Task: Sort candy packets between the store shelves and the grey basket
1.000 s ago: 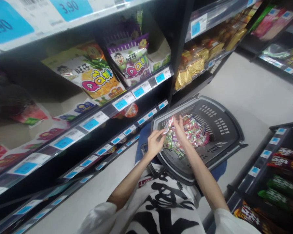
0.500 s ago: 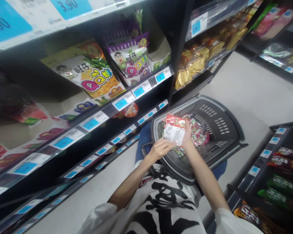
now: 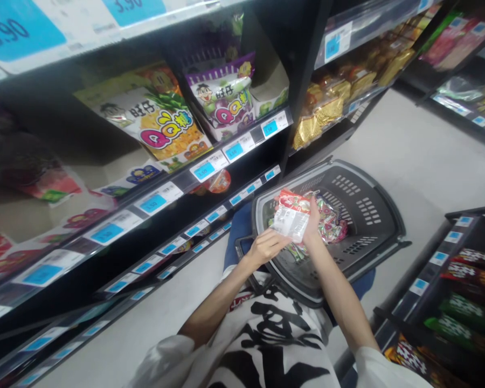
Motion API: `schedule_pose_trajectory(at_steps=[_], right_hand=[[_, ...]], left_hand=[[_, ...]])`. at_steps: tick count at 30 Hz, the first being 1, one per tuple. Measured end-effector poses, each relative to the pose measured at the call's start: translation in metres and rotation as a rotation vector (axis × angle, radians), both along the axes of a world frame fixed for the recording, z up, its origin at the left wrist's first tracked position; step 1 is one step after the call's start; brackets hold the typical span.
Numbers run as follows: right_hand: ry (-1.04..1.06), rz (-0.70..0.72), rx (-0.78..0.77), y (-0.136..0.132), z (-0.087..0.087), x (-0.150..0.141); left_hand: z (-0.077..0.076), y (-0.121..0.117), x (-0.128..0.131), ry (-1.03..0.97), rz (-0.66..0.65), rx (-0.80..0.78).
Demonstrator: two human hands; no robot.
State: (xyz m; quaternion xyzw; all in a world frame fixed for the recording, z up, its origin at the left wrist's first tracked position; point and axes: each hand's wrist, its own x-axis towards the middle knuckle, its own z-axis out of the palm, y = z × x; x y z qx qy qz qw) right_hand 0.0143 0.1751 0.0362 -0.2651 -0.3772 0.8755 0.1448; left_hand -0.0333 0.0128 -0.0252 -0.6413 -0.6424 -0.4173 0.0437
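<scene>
Head view. The left hand (image 3: pixel 269 245) grasps the near edge of a red-and-white packet (image 3: pixel 292 218) between thumb and fingers; the right hand (image 3: pixel 313 222) grasps its right side, thumb uppermost. The packet is held above the basket (image 3: pixel 379 229), toward the left edge of that carrier, with its red band at the far end and its pale panel facing up. The panel is too blurred for its print to be read.

Compared with one second ago, when the packet is pinched nearly edge-on, its broad face is now turned toward the wearer; the pose matches that of half a second ago. The change suggests that the work in hand concerns this single packet, steadied by both hands, rather than the heap beneath.

Below, a heap of bright packets (image 3: pixel 334 222) lies inside the basket, nearer its left edge than its right. Along the shelf's front edge stand a yellow-orange bag (image 3: pixel 161 126) and, nearer the right end, a purple-and-white bag (image 3: pixel 225 102), both behind blue-and-white price tags (image 3: pixel 208 165). Gold packets (image 3: pixel 319 121) occupy the adjoining shelf bay.
</scene>
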Motion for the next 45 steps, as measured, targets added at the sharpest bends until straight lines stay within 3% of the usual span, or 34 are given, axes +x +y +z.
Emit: schedule_pose_trajectory(at_steps=[6, 9, 12, 16, 19, 22, 26, 30, 33, 38, 45], right_hand=[[0.007, -0.001, -0.016, -0.003, -0.002, -0.001], [0.026, 0.021, -0.026, -0.005, 0.001, -0.001], [0.007, 0.030, -0.005, -0.006, 0.003, -0.001], [0.005, 0.077, -0.036, -0.013, -0.002, -0.004], [0.051, 0.111, -0.081, -0.019, -0.012, -0.006], [0.083, 0.159, -0.049, -0.020, -0.020, -0.004], [0.205, 0.216, 0.046, -0.008, -0.018, 0.000], [0.165, 0.061, 0.173, 0.001, -0.017, -0.004], [0.046, -0.124, 0.243, 0.001, -0.023, -0.008], [-0.021, -0.287, 0.262, 0.002, -0.027, -0.010], [-0.028, -0.294, 0.364, 0.015, -0.034, -0.001]], left_hand=[[0.000, -0.002, 0.000, -0.066, -0.004, 0.021], [0.001, -0.003, 0.000, 0.015, 0.018, 0.008], [0.003, -0.002, 0.000, 0.108, 0.078, 0.020], [0.002, 0.002, 0.001, 0.091, 0.185, -0.040], [0.002, 0.005, 0.000, 0.035, 0.214, -0.073], [0.004, 0.007, -0.001, -0.066, 0.250, -0.005], [0.006, 0.006, -0.003, -0.338, 0.361, 0.094], [0.005, 0.002, -0.010, -0.754, 0.547, 0.100], [0.005, -0.001, -0.017, -0.923, 0.521, 0.078], [0.009, 0.001, -0.021, -0.963, 0.412, 0.044], [0.014, -0.003, -0.011, -0.873, 0.383, -0.089]])
